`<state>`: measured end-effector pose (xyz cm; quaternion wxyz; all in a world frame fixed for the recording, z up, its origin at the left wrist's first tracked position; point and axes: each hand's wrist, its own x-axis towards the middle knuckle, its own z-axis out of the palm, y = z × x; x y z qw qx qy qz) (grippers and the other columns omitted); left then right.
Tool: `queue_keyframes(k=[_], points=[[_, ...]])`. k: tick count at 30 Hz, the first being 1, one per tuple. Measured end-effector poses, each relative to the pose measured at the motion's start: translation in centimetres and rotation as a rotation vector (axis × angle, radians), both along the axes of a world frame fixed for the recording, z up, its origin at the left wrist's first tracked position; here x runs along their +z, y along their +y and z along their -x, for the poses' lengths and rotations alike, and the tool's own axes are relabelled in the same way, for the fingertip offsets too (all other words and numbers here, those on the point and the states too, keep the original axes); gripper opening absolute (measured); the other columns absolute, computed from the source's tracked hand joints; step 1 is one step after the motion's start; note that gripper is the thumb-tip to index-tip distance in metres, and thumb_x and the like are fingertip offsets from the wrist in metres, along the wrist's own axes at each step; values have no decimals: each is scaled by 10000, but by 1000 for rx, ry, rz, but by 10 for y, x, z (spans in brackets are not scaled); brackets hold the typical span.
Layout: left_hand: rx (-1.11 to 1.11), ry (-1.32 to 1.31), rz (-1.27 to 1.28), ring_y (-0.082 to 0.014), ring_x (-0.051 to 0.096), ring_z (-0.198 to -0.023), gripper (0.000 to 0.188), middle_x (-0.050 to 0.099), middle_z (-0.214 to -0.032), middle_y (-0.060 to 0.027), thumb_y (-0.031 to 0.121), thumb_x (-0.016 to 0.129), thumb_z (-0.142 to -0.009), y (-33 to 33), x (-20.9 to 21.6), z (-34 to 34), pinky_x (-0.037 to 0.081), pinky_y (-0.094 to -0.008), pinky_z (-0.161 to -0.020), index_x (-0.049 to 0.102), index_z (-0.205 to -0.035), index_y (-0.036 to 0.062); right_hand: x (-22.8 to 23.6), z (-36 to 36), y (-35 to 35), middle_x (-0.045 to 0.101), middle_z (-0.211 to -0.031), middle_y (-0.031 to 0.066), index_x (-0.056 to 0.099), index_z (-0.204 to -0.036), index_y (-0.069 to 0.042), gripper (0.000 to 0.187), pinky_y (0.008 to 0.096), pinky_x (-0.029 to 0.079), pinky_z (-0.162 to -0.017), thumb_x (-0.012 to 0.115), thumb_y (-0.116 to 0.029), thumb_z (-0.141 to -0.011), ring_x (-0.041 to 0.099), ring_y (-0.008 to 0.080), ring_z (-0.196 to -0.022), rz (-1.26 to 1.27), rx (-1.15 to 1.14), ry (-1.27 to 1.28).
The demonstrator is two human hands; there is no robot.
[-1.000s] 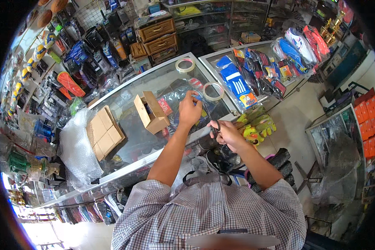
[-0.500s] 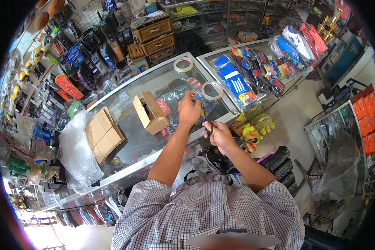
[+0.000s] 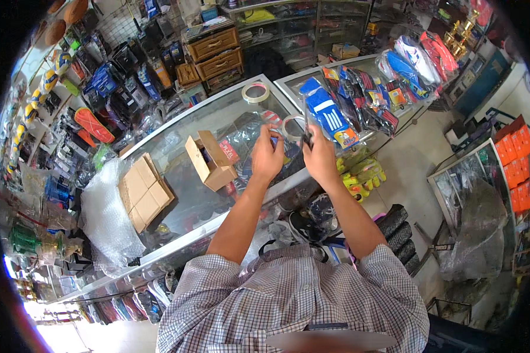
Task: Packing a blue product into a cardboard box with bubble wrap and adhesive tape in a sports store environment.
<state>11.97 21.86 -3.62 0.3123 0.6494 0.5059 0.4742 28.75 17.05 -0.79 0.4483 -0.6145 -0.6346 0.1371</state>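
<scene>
Right above the front edge of the glass desk [image 3: 182, 194], a small dark tool [image 3: 305, 136], thin and upright, is grasped in the right hand [image 3: 321, 157]; I cannot tell what kind of tool it is. The fingers of this hand are clenched around its lower part. The left hand [image 3: 267, 155] is just beside it, with the fingers curled near a clear plastic wrap [image 3: 244, 141] that lies on the glass; whether this hand really grips something, I cannot tell. Both hands are close together, almost touching.

Just behind the hands, a roll of clear tape [image 3: 291, 126] lies flat on the desk. A second roll of tape [image 3: 255, 92] lies farther back, near the rear edge. To the left of the left hand, an open cardboard box [image 3: 211, 160] stands with its flaps up. More to the left, a stack of flat folded cartons [image 3: 143, 191] rests on the glass, and beside it a sheet of bubble wrap [image 3: 106, 215] hangs over the left end of the desk. On the neighbouring glass case to the right, blue packaged goods [image 3: 330, 115] lie in a pile.
</scene>
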Motion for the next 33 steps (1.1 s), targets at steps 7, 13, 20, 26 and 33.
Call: queue_keyframes(k=[7, 13, 20, 26, 33], points=[[-70, 16, -82, -290, 690, -805, 394, 764, -1048, -104, 85, 675, -969, -2, -1, 3, 533, -467, -760, 557, -1345, 76, 8, 8, 30, 710, -1098, 293, 612, -1177, 14, 297, 583, 574, -829, 783, -71, -949, 719, 517, -977, 49, -44, -260], [-95, 39, -111, -284, 680, -793, 427, 764, -1032, -104, 47, 679, -944, -3, 2, 4, 531, -462, -751, 553, -1351, 79, 6, 11, 28, 705, -1125, 238, 746, -1076, 16, 153, 550, 604, -841, 706, -104, -988, 747, 464, -963, 84, -43, -430], [-100, 60, -163, -332, 670, -877, 443, 732, -1040, -136, 4, 677, -917, -8, 9, 3, 527, -483, -822, 555, -1339, 61, 11, 20, 8, 681, -1225, 170, 748, -1197, 9, 266, 516, 599, -881, 686, -136, -983, 738, 407, -1030, -10, -18, -313], [86, 105, -399, -392, 629, -980, 436, 713, -1077, -165, -28, 667, -879, -34, 48, 11, 464, -525, -900, 571, -1303, 5, 28, 35, -3, 683, -1227, 165, 739, -1220, 7, 309, 515, 591, -867, 736, -161, -961, 724, 424, -1034, -138, 52, -210], [322, 226, -507, -319, 588, -1075, 382, 687, -1142, -96, 22, 679, -919, -71, 113, 73, 366, -483, -1030, 607, -1293, 52, 47, 86, -3, 707, -1213, 173, 682, -1299, -8, 414, 474, 570, -926, 806, -113, -918, 701, 411, -1103, -244, 337, -3]])
